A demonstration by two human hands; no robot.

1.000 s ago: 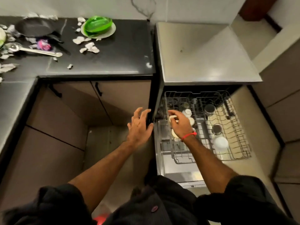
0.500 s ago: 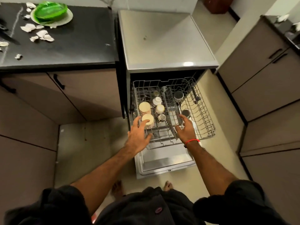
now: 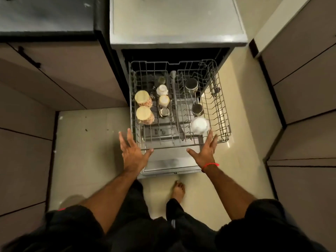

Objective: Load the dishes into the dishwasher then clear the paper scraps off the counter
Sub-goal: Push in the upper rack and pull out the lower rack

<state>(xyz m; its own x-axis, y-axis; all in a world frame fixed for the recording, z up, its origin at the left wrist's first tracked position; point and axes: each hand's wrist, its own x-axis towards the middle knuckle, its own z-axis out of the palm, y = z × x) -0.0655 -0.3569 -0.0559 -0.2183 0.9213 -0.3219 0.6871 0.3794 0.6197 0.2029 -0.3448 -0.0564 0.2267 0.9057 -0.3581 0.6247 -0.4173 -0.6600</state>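
Countertop (image 3: 45, 15) cut off; rack (image 3: 223, 113) hides dishwasher (image 3: 178, 19) interior.

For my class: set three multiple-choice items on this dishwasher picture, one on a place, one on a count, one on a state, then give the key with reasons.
1. Where in the grey wire dishwasher rack does the white upturned bowl sit?
A. near right corner
B. far left corner
C. middle of the far edge

2. How many cream patterned cups stand at the rack's left side?
A. one
B. two
C. four

3. How are the left hand and right hand?
A. gripping cups
B. clenched
C. open, fingers spread

Key: A, it lies just beyond the right hand; B, two stand in line; C, neither hand holds anything.
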